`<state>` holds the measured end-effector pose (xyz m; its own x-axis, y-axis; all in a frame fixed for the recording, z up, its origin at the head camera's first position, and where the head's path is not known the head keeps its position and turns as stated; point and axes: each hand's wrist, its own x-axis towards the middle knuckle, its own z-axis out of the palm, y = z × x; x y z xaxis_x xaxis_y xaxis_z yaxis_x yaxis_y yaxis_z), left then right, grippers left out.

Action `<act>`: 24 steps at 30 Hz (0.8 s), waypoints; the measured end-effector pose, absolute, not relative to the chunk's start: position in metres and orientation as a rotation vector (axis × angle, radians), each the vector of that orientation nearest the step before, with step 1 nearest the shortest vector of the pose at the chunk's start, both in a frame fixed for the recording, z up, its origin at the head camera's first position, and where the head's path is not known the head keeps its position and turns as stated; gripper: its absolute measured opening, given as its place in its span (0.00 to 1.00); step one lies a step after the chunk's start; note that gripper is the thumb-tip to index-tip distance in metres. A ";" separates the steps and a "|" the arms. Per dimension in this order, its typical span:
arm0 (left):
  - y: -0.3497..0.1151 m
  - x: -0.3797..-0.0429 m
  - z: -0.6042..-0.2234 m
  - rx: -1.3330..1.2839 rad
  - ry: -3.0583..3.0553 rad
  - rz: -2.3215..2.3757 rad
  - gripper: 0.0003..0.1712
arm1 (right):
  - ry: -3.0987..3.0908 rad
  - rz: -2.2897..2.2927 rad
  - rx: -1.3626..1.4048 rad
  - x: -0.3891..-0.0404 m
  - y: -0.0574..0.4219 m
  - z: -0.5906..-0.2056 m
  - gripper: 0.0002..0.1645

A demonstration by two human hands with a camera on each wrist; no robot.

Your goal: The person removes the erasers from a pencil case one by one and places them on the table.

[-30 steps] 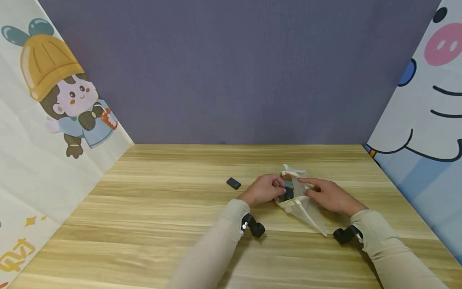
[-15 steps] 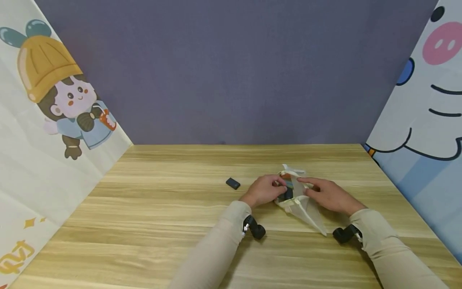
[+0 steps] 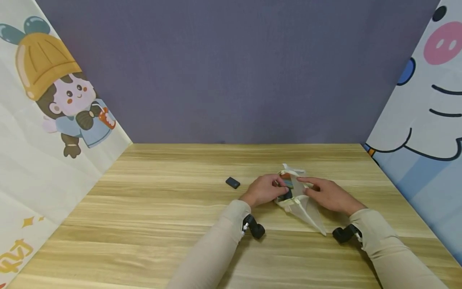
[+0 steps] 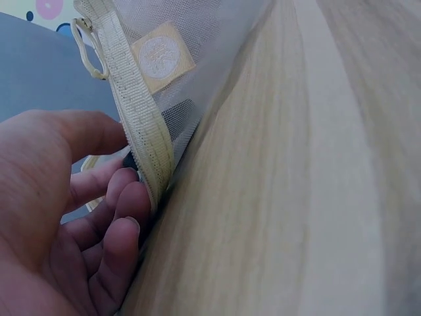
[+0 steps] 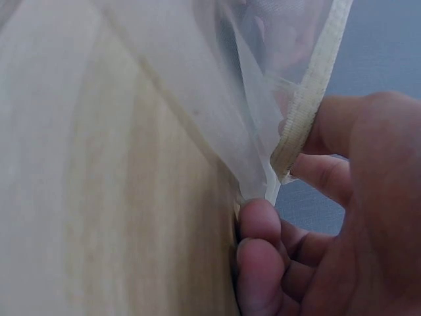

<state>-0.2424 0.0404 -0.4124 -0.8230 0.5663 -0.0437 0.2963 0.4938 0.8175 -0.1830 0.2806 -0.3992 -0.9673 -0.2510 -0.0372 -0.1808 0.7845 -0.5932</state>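
Observation:
A pale mesh zip pouch [image 3: 303, 212] lies on the table with its zipped mouth spread. Orange, blue and green colours and a dark object [image 3: 287, 195] show in its opening. My left hand [image 3: 262, 189] reaches into that opening, thumb and finger on the dark object, which is mostly hidden. In the left wrist view, the curled fingers [image 4: 122, 230] sit against the cream zipper edge [image 4: 141, 105], with a dark sliver beside them. My right hand [image 3: 330, 196] pinches the pouch's far side, its index finger along the rim. In the right wrist view, fingertips grip the mesh corner [image 5: 260, 178].
A small black rectangular item [image 3: 232, 183] lies on the wooden table [image 3: 144, 224], left of my left hand. A grey-purple panel [image 3: 231, 72] stands behind the table, with printed panels at both sides.
My left thumb has shifted slightly right and farther over the dark object, so less of it shows. The right hand and pouch look nearly still.

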 end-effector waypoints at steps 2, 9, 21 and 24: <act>0.040 -0.243 -0.413 0.733 2.431 1.254 0.05 | 2.857 -0.939 -0.337 -0.183 0.281 -0.400 0.30; 0.039 -0.242 -0.414 0.737 2.420 1.289 0.04 | 2.849 -0.962 -0.367 -0.181 0.279 -0.397 0.30; 0.038 -0.242 -0.408 0.783 2.448 1.126 0.14 | 2.880 -0.922 -0.371 -0.182 0.281 -0.400 0.29; 0.038 -0.243 -0.408 0.788 2.436 1.117 0.15 | 2.875 -0.920 -0.367 -0.182 0.281 -0.400 0.30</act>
<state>-0.2425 0.0375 -0.4077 -0.7856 0.6137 -0.0789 0.3406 0.5354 0.7729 -0.1823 0.2813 -0.3996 -0.9658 -0.2582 -0.0224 -0.1972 0.7882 -0.5829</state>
